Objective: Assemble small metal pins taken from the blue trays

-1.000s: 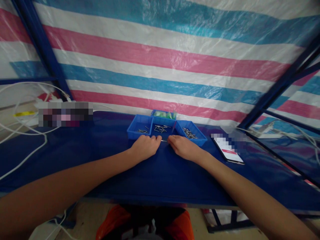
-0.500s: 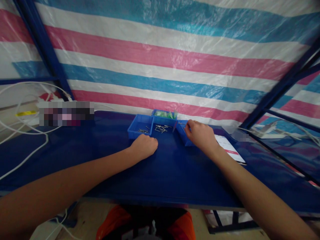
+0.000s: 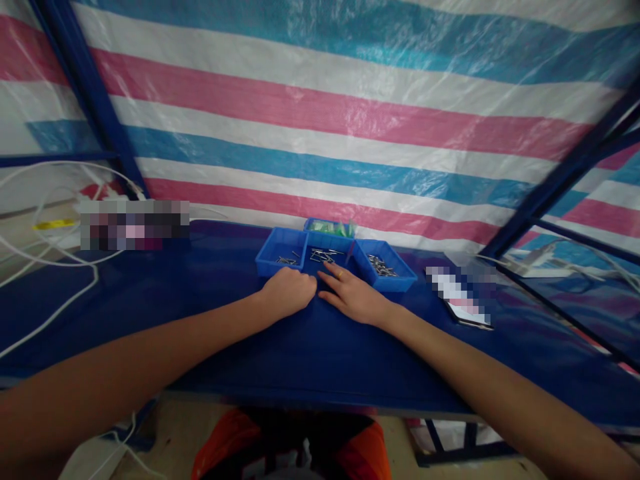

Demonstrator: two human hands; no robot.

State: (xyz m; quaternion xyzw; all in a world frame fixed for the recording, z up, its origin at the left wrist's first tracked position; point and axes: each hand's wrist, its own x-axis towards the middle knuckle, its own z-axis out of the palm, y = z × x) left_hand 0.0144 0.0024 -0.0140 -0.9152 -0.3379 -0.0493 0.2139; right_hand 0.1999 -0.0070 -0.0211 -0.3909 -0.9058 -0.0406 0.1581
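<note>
My left hand is closed in a fist in front of the left blue bin, and whatever it may hold is hidden. My right hand lies low over the table with its fingers apart, a ring on one of them. Its fingertips are at the near edge of a loose pile of slim silver metal pins on the table. More such pins lie in the left bin. A fuller heap of metal pieces fills part of the right blue bin.
Behind the pile stands a third blue bin with green and clear packets. A phone lies on the blue table to the right. White cables and a blurred-out item are at left. Striped sheeting hangs behind.
My right hand has come left and down from the right bin to the loose pins, and its pinched fingers have spread. My left hand has stayed closed in place.
</note>
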